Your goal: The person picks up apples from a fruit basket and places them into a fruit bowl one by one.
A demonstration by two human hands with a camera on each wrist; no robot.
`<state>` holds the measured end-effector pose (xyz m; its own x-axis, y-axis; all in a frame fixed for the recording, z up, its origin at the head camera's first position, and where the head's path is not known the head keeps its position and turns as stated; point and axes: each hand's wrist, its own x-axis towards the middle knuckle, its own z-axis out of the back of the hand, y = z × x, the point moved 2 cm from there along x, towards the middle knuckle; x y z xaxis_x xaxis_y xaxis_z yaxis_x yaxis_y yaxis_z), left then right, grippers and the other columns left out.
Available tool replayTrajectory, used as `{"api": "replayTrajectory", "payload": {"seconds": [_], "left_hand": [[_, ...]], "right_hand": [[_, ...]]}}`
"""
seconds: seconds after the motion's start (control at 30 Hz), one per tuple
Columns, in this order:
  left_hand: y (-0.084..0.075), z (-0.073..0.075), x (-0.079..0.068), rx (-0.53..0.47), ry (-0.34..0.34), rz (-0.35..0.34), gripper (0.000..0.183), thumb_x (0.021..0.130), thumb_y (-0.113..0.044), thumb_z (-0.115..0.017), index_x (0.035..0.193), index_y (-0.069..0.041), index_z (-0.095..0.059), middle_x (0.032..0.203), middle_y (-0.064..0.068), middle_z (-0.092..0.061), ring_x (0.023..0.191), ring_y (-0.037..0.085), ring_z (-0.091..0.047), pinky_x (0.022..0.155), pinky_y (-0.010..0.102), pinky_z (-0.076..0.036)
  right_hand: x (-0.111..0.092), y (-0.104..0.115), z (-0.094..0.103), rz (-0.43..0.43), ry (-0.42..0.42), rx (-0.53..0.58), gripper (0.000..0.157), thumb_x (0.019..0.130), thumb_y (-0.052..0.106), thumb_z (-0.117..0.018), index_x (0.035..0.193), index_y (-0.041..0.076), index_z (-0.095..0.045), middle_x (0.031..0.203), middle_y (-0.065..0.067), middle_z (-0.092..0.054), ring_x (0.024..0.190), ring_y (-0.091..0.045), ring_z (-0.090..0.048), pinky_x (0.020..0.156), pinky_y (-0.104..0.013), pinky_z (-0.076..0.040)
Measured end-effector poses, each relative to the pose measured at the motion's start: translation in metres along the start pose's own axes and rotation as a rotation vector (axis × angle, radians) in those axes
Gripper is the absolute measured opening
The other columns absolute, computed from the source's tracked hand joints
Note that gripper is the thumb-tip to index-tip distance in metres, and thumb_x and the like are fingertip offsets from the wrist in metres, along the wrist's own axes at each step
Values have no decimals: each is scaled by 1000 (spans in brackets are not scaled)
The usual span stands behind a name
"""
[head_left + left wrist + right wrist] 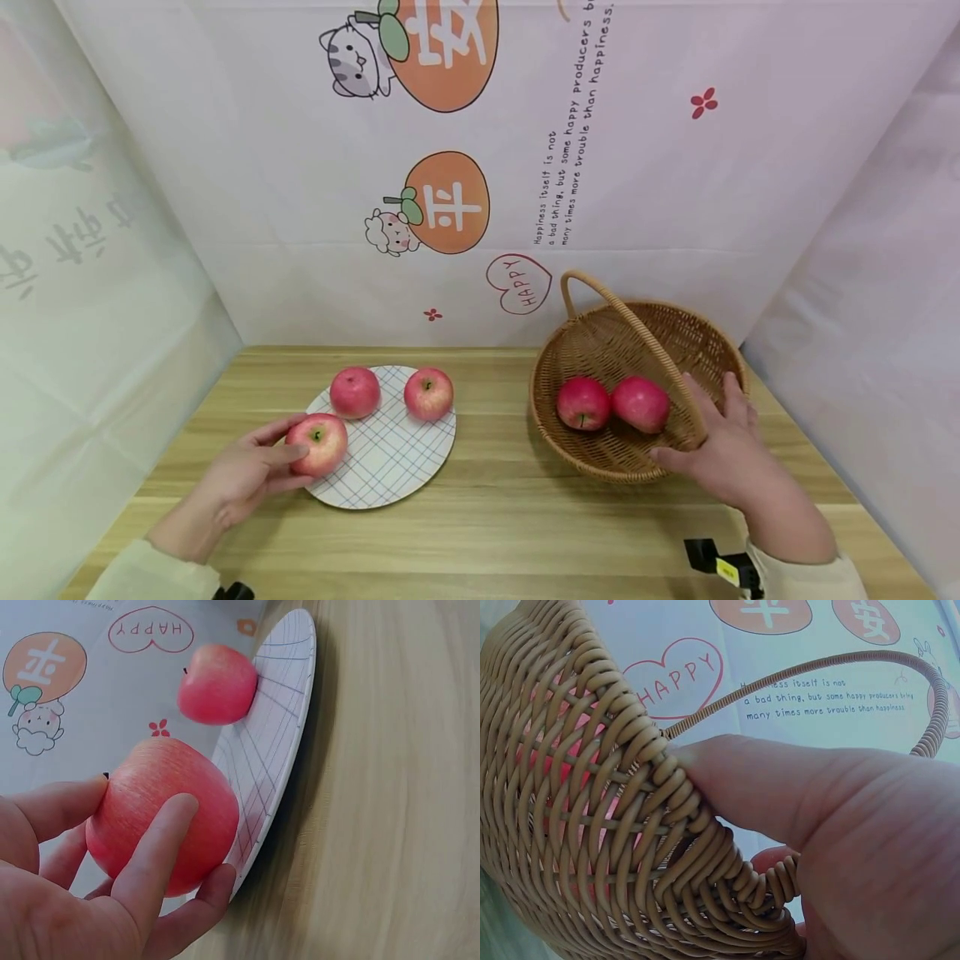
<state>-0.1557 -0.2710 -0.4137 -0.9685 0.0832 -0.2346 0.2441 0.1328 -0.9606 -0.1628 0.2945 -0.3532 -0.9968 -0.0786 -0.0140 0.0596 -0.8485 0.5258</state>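
Observation:
My left hand (243, 475) holds a red apple (321, 444) at the left edge of the round plate (386, 471), which has a blue check pattern. In the left wrist view, the thumb and fingers spread round the held apple (169, 817). Two more apples lie on the plate, one at the upper left (356, 392) and one at the upper right (429, 394). My right hand (727, 450) grips the wicker basket (577, 342) at the base of its handle, thumb on the woven rim (667, 772). Inside the basket, two red apples (583, 404) sit side by side.
Basket and plate stand on a wood-grain table (487, 533). A white printed cloth (637, 167) rises behind it, with more cloth at both sides. The arched basket handle (637, 325) stands up over the basket.

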Motion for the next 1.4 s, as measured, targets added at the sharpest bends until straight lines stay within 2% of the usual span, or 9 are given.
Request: {"api": "replayTrajectory", "payload": {"seconds": [0.13,0.37,0.63,0.77,0.97,1.07,1.23,1.4], "left_hand": [[0,2,2,31,-27,-2,70,96,1,-62,154,4,-25,147,30,-25,94,30,-65,87,47,-56],[2,-3,5,158,-69,4,68,97,-1,-63,155,2,-28,149,31,-26,91,26,-66,82,42,-59],[2,-6,8,219,-78,-5,65,96,0,-63,153,3,-32,147,32,-28,89,27,-66,80,41,-59],[1,-5,8,246,-63,-11,63,98,1,-60,153,4,-30,151,33,-23,100,27,-62,85,44,-57],[-1,-1,7,313,-55,-23,65,98,-1,-60,154,5,-26,154,35,-18,117,35,-54,89,48,-55],[-1,2,6,311,-58,-20,68,98,-2,-61,155,5,-24,157,32,-12,121,38,-51,89,48,-55],[0,9,5,237,-35,-18,72,100,-7,-60,156,4,-17,162,26,3,126,42,-46,91,50,-53],[-7,10,-2,183,-11,-47,75,101,-8,-59,157,3,-11,162,22,8,126,44,-47,94,52,-50]], "right_hand": [[0,-1,0,1,0,0,123,80,54,-79,160,13,4,152,-24,38,131,-65,23,87,-88,-15],[0,-1,-1,6,-3,-12,122,80,55,-79,160,12,3,152,-26,37,131,-66,21,87,-88,-17],[0,0,-1,8,-9,-23,122,80,54,-79,160,12,3,152,-27,35,132,-66,20,87,-88,-16],[-1,0,-1,6,-9,-19,122,80,54,-79,160,12,3,152,-28,34,132,-66,19,87,-88,-15],[-1,0,-1,3,-8,-17,122,81,54,-79,160,12,4,152,-27,35,132,-66,20,88,-88,-14],[-1,1,-1,5,-10,-14,122,81,53,-79,160,12,4,152,-27,34,132,-66,20,88,-88,-15],[-1,1,0,6,-10,-6,122,81,53,-79,160,12,3,153,-27,34,131,-66,21,88,-88,-14],[-1,0,-1,1,-6,-5,122,81,53,-79,160,12,3,152,-27,35,131,-65,21,88,-88,-15]]}}
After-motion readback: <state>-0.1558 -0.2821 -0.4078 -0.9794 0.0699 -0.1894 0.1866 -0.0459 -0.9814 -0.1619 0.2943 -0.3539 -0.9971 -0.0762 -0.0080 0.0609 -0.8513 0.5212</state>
